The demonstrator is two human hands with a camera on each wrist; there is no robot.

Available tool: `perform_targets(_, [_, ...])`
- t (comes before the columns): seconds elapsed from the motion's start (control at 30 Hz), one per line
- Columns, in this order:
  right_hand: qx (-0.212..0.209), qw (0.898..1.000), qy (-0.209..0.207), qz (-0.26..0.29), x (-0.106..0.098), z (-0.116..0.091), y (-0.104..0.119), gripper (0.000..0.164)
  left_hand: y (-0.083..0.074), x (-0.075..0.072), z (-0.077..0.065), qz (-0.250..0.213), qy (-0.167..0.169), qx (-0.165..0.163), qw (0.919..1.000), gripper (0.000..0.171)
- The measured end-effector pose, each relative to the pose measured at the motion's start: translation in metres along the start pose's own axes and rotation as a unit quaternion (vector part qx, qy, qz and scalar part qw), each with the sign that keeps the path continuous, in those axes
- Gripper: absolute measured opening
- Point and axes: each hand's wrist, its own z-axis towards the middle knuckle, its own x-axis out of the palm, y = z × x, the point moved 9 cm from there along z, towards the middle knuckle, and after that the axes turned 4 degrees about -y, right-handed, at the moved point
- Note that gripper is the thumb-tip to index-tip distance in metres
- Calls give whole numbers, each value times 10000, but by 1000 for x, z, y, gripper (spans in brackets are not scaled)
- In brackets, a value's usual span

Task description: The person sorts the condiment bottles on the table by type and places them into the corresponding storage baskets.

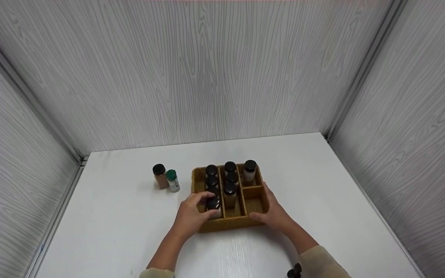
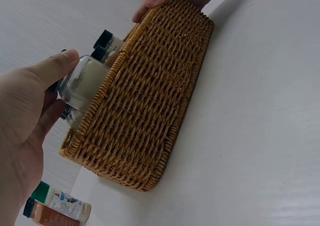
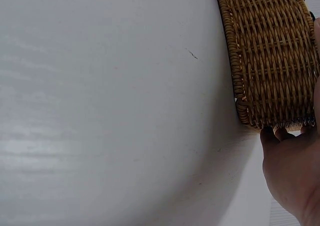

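Observation:
A woven wicker basket (image 1: 230, 224) with compartments stands on the white table. My left hand (image 1: 190, 214) pinches a clear glass spice jar (image 2: 90, 78) with a black lid (image 1: 213, 202) at the front of the left column; pale contents show through its glass. The jar's lower part is hidden behind the basket's wall. At the front right corner, my right hand (image 1: 277, 214) grips the basket, thumb over the front rim and fingers against the outer side (image 3: 280, 60). Several other black-lidded jars (image 1: 230, 193) stand upright in the compartments.
Left of the basket, a black-lidded jar of reddish-brown spice (image 1: 160, 178) stands beside a green-capped jar (image 1: 173, 182). A small dark object (image 1: 294, 271) shows by the right sleeve. Wood-grain panels (image 1: 191, 77) enclose the table at the back and sides.

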Motion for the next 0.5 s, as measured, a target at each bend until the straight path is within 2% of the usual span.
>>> perform_targets(0.23, [169,9998,98,39,1,-3,-1,134,6,6,2,-6,80,30,10000,50])
perform_targets(0.5, [127,9999,65,-50,2,-2,-1,132,10,10,2,-24,106,93,9999,49])
